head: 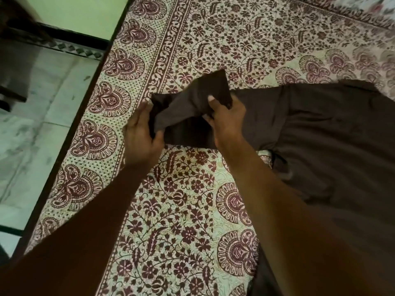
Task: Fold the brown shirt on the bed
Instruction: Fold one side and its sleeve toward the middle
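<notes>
— So, how many things do you count?

— One brown shirt, one bed under a single printed bedsheet, and two bare hands. Nothing else lies on the sheet that I can make out.

— Where is the shirt?

— Its body spreads over the right side of the frame, flat on the bedsheet with some creases, running off the right edge. One sleeve reaches toward the centre, lifted off the sheet.

— And the hands?

— Both are on that sleeve. The left hand, centre left, has a narrow grip on the sleeve's end, fingers along the cloth's outer edge and thumb beneath. The right hand, just beside it at centre, pinches the sleeve nearer the shoulder, thumb on top of bunched fabric.

— Anything in the way?

— The two forearms cross the lower half of the frame and cover part of the sheet and the shirt's lower edge. A dark bed frame edge runs diagonally at the left; beyond it, upper left, a pale tiled floor and green wall.
</notes>
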